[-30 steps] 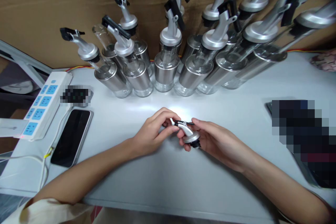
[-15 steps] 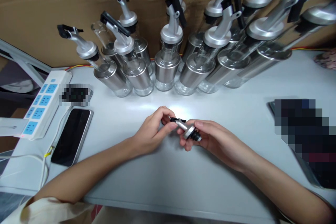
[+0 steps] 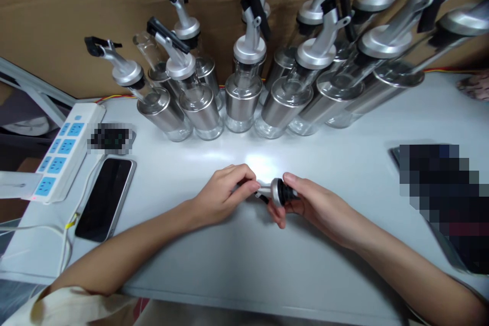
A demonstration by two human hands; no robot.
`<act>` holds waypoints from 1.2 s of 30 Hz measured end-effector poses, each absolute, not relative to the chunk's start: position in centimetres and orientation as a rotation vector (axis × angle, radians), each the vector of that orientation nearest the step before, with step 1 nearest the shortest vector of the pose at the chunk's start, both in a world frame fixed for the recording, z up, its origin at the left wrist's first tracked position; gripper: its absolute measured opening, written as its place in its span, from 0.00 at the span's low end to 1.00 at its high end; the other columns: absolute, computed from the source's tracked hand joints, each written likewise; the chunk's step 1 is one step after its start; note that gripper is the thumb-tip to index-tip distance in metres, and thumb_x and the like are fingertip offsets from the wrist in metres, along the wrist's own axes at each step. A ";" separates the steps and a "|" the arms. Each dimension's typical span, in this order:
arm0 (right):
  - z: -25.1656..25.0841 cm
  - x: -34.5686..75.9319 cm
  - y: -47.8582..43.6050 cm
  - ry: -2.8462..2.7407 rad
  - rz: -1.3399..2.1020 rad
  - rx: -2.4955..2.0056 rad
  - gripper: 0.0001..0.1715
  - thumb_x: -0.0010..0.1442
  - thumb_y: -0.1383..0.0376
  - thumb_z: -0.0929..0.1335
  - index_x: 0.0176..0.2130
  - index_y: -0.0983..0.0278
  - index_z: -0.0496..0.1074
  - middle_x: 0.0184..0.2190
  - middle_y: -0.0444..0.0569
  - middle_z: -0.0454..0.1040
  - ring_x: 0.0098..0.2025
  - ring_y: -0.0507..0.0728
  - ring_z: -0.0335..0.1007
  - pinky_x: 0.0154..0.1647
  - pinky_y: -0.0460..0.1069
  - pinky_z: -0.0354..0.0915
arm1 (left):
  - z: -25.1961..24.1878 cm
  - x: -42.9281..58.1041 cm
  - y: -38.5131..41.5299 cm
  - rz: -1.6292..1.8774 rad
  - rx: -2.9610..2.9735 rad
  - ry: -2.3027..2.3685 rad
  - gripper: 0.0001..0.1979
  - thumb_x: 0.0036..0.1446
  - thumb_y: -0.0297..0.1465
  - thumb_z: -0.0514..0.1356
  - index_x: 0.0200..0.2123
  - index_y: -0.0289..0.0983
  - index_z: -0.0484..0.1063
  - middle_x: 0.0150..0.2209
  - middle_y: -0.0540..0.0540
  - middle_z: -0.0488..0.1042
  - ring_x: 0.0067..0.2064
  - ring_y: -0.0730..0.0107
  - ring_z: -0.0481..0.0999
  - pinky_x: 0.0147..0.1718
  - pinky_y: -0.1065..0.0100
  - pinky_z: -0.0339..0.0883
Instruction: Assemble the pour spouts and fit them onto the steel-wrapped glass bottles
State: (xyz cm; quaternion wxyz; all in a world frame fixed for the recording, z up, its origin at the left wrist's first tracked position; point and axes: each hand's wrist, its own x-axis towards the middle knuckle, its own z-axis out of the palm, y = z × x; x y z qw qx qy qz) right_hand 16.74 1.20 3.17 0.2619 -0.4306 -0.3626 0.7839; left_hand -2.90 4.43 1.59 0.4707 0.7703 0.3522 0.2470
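Over the front part of the table, both hands are on a silver pourer spout (image 3: 274,192) with a black ribbed stopper. My left hand (image 3: 225,192) pinches its narrow spout end between thumb and fingers, which hide the tip. A bit of the black lever shows below the spout. My right hand (image 3: 319,204) is closed around the stopper end, thumb above and fingers beneath. The spout lies nearly level, its stopper towards the right. Behind the hands stand several glass bottles with steel sleeves, such as the middle bottle (image 3: 243,99), most topped with similar pourers.
A bottle without a pourer (image 3: 146,53) stands in the back row on the left. Left of my arm are a phone (image 3: 105,198), a white power strip (image 3: 63,150) and cables. A blurred-out dark object (image 3: 443,198) lies at right. Brown cardboard (image 3: 95,5) backs the table.
The pourer has been turned over in my hands: its lever was on top and now shows underneath. My right fingers have shifted towards the stopper, and the spout is more level.
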 end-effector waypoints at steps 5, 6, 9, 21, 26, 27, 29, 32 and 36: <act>3.3 16.9 1.4 -1.029 2.134 -1.157 0.33 0.54 0.40 0.65 0.22 0.66 0.71 0.21 0.47 0.71 0.25 0.53 0.67 0.34 0.51 0.65 | 1.4 -2.9 4.4 0.629 1.937 0.839 0.15 0.67 0.38 0.49 0.30 0.38 0.64 0.27 0.52 0.68 0.27 0.74 0.64 0.31 0.71 0.59; 3.3 16.8 1.4 -1.024 2.134 -1.167 0.33 0.54 0.40 0.65 0.22 0.66 0.71 0.21 0.47 0.71 0.25 0.53 0.67 0.33 0.51 0.65 | 1.4 -2.9 4.4 0.632 1.953 0.831 0.16 0.67 0.39 0.49 0.29 0.37 0.64 0.26 0.51 0.69 0.27 0.74 0.64 0.31 0.71 0.59; 3.1 16.7 1.5 -0.989 2.138 -1.189 0.31 0.52 0.40 0.67 0.23 0.66 0.71 0.21 0.47 0.71 0.25 0.53 0.68 0.29 0.50 0.64 | 1.4 -2.9 4.4 0.643 2.011 0.824 0.19 0.67 0.42 0.47 0.29 0.37 0.65 0.26 0.51 0.69 0.27 0.74 0.64 0.30 0.72 0.59; 2.8 16.8 1.4 -0.986 2.141 -1.175 0.27 0.58 0.46 0.64 0.28 0.67 0.70 0.26 0.50 0.73 0.25 0.52 0.69 0.26 0.48 0.65 | 1.3 -2.8 4.4 0.684 2.069 0.829 0.18 0.67 0.41 0.49 0.28 0.37 0.65 0.23 0.53 0.68 0.26 0.76 0.64 0.27 0.74 0.58; 3.1 16.7 1.1 -0.935 2.115 -1.158 0.17 0.61 0.51 0.63 0.39 0.62 0.65 0.26 0.45 0.73 0.27 0.53 0.71 0.26 0.48 0.66 | 1.4 -2.8 4.5 0.647 2.097 0.801 0.18 0.68 0.40 0.48 0.27 0.37 0.64 0.24 0.53 0.68 0.26 0.76 0.64 0.29 0.73 0.58; 3.2 16.8 1.1 -0.938 2.116 -1.141 0.15 0.61 0.53 0.63 0.39 0.62 0.65 0.26 0.44 0.72 0.27 0.53 0.71 0.27 0.48 0.66 | 1.5 -2.8 4.5 0.637 2.100 0.798 0.19 0.68 0.40 0.48 0.28 0.37 0.64 0.24 0.53 0.68 0.26 0.76 0.65 0.30 0.73 0.59; 3.4 16.9 1.2 -0.951 2.117 -1.096 0.13 0.62 0.56 0.63 0.38 0.62 0.67 0.27 0.45 0.72 0.30 0.53 0.72 0.28 0.47 0.67 | 1.5 -2.8 4.5 0.612 2.101 0.796 0.18 0.68 0.40 0.46 0.28 0.38 0.64 0.25 0.53 0.69 0.27 0.75 0.65 0.31 0.72 0.59; 3.6 17.2 1.4 -0.900 2.102 -1.018 0.09 0.59 0.60 0.66 0.37 0.64 0.71 0.31 0.45 0.70 0.32 0.52 0.71 0.29 0.46 0.68 | 1.5 -2.8 4.5 0.576 2.108 0.796 0.18 0.69 0.39 0.45 0.29 0.38 0.63 0.26 0.52 0.69 0.28 0.74 0.66 0.33 0.71 0.60; 3.8 17.4 1.6 -0.831 2.154 -0.952 0.08 0.56 0.64 0.68 0.37 0.65 0.75 0.30 0.46 0.71 0.32 0.52 0.70 0.30 0.46 0.66 | 1.4 -2.9 4.4 0.551 2.084 0.824 0.17 0.69 0.38 0.44 0.30 0.38 0.63 0.27 0.52 0.70 0.29 0.73 0.67 0.35 0.70 0.60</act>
